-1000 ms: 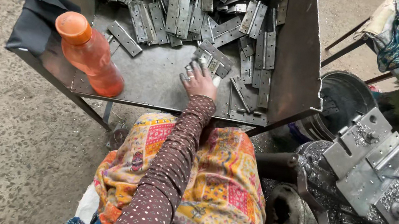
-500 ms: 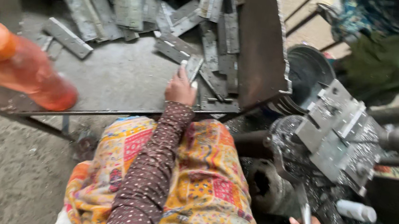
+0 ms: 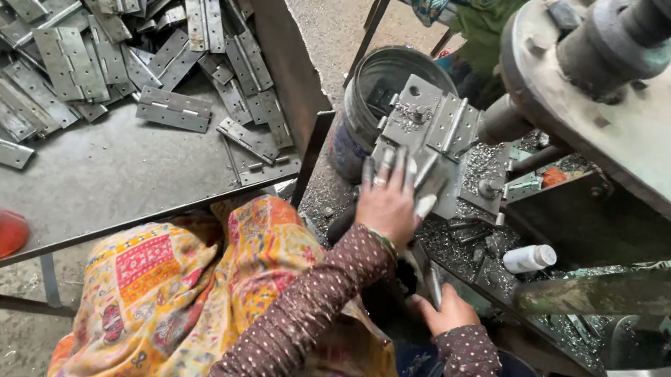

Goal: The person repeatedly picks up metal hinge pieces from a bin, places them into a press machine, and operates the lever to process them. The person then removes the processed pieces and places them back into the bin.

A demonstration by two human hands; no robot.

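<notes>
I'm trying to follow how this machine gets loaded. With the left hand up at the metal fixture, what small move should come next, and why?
Probably press the hinge plate flat into the fixture. The left hand has its fingers spread against the fixture's lower edge, seemingly seating a piece, while the right hand waits lower down on a thin metal tool.

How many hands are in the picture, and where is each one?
2. The left hand presses flat on the metal hinge plate on the machine. The right hand sits lower, by the lap, gripping a thin metal tool. Other workers' hands may be hidden.
</notes>
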